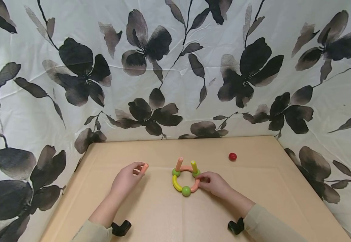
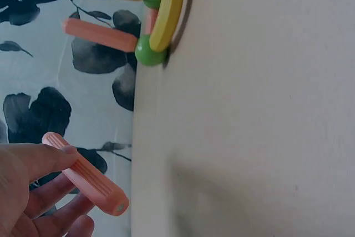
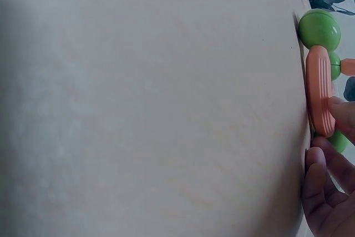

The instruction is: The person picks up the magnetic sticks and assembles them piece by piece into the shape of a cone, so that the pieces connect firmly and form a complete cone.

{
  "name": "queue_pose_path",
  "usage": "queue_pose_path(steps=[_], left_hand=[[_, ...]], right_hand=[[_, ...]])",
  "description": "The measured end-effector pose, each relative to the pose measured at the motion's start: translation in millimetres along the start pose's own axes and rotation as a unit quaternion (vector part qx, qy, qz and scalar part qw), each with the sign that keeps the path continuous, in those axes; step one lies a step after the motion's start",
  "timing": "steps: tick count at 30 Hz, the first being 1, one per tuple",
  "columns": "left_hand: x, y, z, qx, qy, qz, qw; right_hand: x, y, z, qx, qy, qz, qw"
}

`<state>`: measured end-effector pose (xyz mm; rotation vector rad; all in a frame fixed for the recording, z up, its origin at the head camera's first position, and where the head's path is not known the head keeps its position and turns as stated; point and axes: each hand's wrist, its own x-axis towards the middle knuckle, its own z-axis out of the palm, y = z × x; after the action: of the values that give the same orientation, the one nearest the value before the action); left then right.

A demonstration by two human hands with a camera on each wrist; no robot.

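Note:
My left hand pinches a straight salmon-orange toy rod between thumb and fingers, clear of the table; the rod is ribbed, with a small grey spot in its end. To its right lies a ring of curved rods joined by three green balls. One curved rod is yellow, two are salmon-orange. A straight orange rod and a straight yellow rod stand up from the two far balls. My right hand grips the ring's right-hand curved orange rod, thumb on its upper side.
A red ball sits at the back right of the light wooden-coloured table. Behind and beside the table hangs a white cloth with dark flowers. Black wrist-worn devices show at both wrists.

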<state>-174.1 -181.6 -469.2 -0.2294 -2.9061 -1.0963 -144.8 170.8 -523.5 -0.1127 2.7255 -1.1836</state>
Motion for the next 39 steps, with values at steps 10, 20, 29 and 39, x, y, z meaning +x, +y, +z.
queue_pose_path(steps=[10, 20, 29, 39], left_hand=[[-6.3, 16.6, 11.2, -0.051, -0.017, -0.015, 0.9984], [-8.0, 35.9, 29.8, -0.086, -0.031, -0.002, 0.9958], [-2.1, 67.3, 62.4, -0.152, -0.060, 0.022, 0.9863], [5.4, 93.0, 96.7, -0.183, -0.082, 0.023, 0.9794]], right_hand=[[1.6, -0.6, 1.3, 0.001, 0.002, 0.009, 1.000], [3.3, 0.3, 0.3, 0.001, -0.002, 0.017, 1.000], [14.4, 7.6, -7.8, 0.011, -0.012, 0.008, 1.000], [26.8, 15.1, -14.7, 0.018, -0.024, -0.020, 0.999]])
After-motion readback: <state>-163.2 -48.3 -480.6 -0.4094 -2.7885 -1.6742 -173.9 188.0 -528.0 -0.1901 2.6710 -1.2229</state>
